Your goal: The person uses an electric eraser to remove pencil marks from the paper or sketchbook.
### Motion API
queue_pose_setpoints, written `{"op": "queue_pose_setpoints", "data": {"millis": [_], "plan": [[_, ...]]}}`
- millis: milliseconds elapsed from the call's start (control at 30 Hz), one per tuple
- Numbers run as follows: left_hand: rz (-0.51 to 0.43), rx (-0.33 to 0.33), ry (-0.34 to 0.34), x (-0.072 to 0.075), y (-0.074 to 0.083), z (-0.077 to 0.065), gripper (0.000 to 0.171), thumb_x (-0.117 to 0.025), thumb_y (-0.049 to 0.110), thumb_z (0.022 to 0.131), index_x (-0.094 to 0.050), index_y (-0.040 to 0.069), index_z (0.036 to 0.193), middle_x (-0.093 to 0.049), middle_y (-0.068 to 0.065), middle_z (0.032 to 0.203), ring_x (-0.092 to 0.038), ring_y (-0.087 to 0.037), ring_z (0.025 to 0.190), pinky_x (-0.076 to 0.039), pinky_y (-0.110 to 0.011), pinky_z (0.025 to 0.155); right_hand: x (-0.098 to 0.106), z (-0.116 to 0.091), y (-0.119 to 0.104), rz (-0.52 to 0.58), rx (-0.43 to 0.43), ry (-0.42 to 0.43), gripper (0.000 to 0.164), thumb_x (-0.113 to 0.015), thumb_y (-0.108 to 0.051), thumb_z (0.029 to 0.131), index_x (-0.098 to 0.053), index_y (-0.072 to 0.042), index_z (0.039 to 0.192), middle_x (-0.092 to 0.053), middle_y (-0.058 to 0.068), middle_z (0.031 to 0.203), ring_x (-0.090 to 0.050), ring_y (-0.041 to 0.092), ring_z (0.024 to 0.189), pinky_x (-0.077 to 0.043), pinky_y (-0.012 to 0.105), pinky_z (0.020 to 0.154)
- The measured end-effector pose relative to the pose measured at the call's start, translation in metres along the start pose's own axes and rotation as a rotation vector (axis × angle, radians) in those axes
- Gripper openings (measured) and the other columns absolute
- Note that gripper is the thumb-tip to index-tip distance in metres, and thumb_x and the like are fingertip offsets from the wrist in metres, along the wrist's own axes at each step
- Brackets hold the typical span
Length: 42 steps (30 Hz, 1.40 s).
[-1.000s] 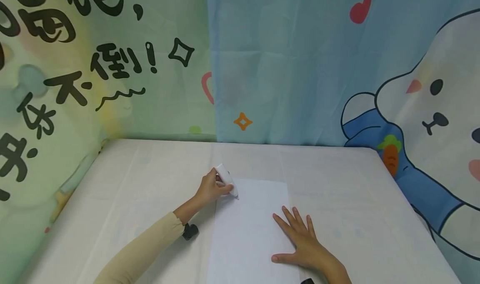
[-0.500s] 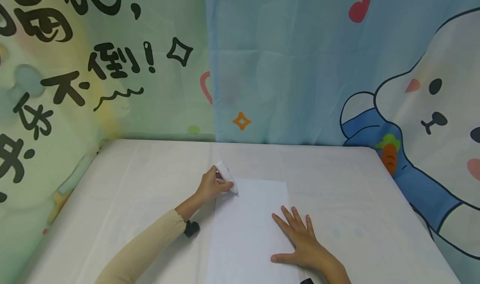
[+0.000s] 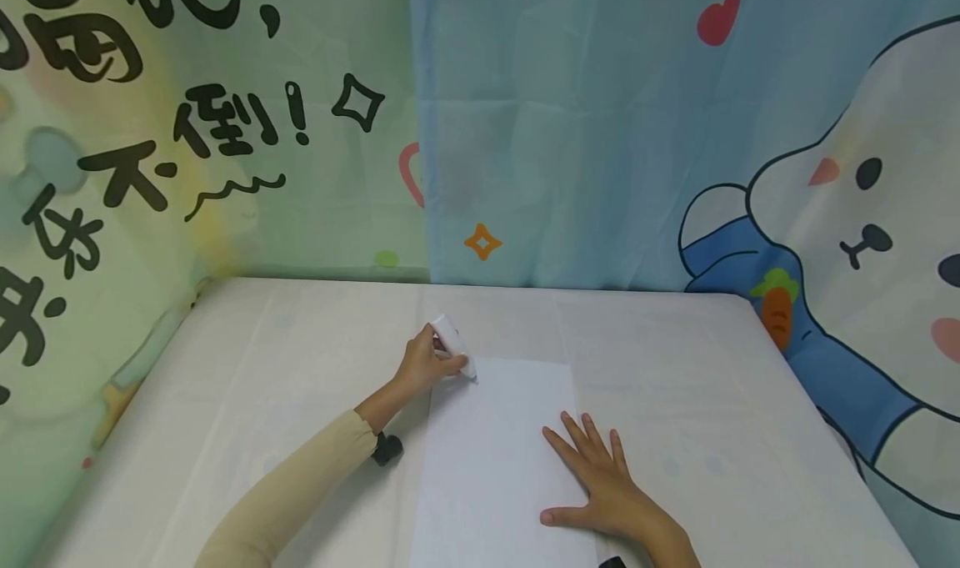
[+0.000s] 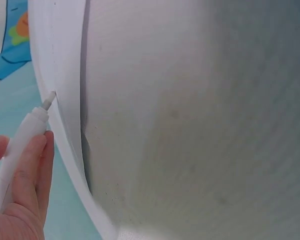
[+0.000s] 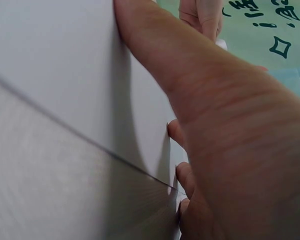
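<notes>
A sheet of white paper (image 3: 495,451) lies on the white-covered table. My left hand (image 3: 422,368) pinches a thick white pen-shaped tool (image 3: 452,340) between thumb and fingers at the paper's far left corner. The tool leans, its tip right at the sheet. In the left wrist view the tool (image 4: 21,145) narrows to a short grey tip, close over the paper (image 4: 65,85) near its edge. My right hand (image 3: 600,485) rests with fingers spread on the sheet's right side, partly over the table. The right wrist view shows its thumb lying along the paper (image 5: 65,65).
A white cloth (image 3: 300,343) covers the table. Printed curtains stand behind it: a green one (image 3: 322,218) with black lettering at left and a blue one (image 3: 570,176) with a rabbit drawing at right. Dark wrist cameras (image 3: 387,449) sit on both wrists.
My left hand has slid the tool slightly away from me, toward the paper's far edge. My right hand keeps its place, and the paper shows no shift.
</notes>
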<state>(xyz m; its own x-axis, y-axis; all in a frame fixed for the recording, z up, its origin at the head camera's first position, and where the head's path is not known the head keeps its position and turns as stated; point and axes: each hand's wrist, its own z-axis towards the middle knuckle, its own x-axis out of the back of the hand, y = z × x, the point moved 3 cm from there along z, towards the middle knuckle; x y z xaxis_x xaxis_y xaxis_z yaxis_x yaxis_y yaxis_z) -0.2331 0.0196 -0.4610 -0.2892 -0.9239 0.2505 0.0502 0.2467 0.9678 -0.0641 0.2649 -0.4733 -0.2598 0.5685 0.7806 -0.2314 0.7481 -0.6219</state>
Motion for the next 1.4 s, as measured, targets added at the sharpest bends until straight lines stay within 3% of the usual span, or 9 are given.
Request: {"op": "queue_pose_setpoints", "data": {"millis": [300,567,933,1400], "plan": [[0.008,-0.007,-0.007,0.003,-0.001,-0.003,0.038,-0.07,-0.006,0.082,-0.046,-0.007,0.112,-0.062,-0.028,0.102,-0.068,-0.039,0.091,-0.062,-0.03,0.069,-0.001,0.001,-0.001,0.007,0.008,0.006,0.102,-0.079,-0.055,0.069,-0.034,-0.014,0.151,-0.014,0.023,0.16,0.005,0.045,0.146,0.021,0.063,0.113],[0.022,-0.061,-0.038,0.003,0.001,-0.014,0.038,-0.07,-0.006,0.082,-0.047,-0.008,0.113,-0.062,-0.027,0.1,-0.068,-0.039,0.088,-0.062,-0.031,0.068,0.0,0.001,-0.001,0.0,0.014,-0.002,0.101,-0.078,-0.056,0.07,-0.033,-0.013,0.151,-0.013,0.023,0.16,0.004,0.045,0.146,0.02,0.064,0.113],[0.064,-0.042,-0.049,0.005,0.0,-0.024,0.038,-0.071,-0.006,0.081,-0.048,-0.009,0.111,-0.063,-0.027,0.101,-0.068,-0.039,0.088,-0.062,-0.031,0.069,-0.001,0.002,0.003,-0.007,0.018,0.002,0.101,-0.078,-0.056,0.07,-0.033,-0.014,0.151,-0.014,0.023,0.16,0.004,0.046,0.146,0.02,0.064,0.113],[0.093,-0.037,-0.117,0.009,-0.004,-0.037,0.042,-0.073,-0.001,0.082,-0.048,-0.01,0.114,-0.063,-0.025,0.102,-0.07,-0.034,0.085,-0.061,-0.031,0.069,-0.001,0.002,0.002,0.002,0.023,0.005,0.101,-0.078,-0.055,0.071,-0.033,-0.016,0.152,-0.012,0.022,0.16,0.005,0.045,0.146,0.021,0.062,0.113]]}}
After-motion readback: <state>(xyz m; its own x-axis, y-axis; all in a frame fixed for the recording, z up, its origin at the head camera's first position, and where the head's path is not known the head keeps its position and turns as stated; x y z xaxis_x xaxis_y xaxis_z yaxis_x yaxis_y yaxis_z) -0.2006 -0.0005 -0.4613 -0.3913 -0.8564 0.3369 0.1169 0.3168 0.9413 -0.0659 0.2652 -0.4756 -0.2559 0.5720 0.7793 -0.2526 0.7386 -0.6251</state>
